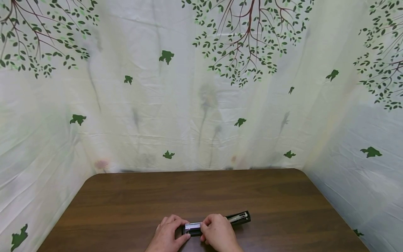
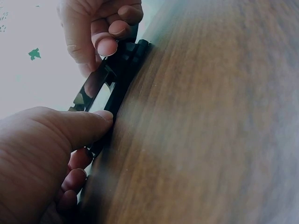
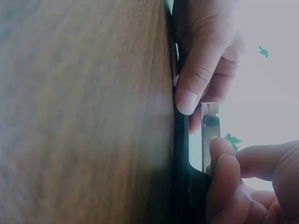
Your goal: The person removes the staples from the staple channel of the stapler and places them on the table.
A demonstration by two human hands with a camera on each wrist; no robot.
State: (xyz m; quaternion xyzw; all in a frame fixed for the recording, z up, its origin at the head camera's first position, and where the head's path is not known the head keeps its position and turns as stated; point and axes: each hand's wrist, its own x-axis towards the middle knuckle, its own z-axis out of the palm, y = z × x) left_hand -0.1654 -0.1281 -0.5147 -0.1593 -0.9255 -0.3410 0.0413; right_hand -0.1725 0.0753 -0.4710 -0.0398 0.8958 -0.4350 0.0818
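Note:
A black stapler (image 1: 242, 218) lies opened out on the table near its front edge, its top arm swung back to the right and raised slightly off the wood. My left hand (image 1: 168, 233) holds the base's left end between thumb and fingers. Over the middle is my right hand (image 1: 219, 231), whose thumb and fingertips pinch the stapler near its hinge. In the right wrist view, the shiny metal magazine (image 3: 211, 126) stands a little apart from the base, with right fingertips against it. The right fingers hide part of the stapler's middle; whether staples lie inside cannot be told.
The brown wooden table (image 1: 126, 199) stretches out behind and to both sides of the stapler. Around it hangs a pale cloth (image 1: 189, 105) printed with branches and green birds, meeting the table's back edge and sides.

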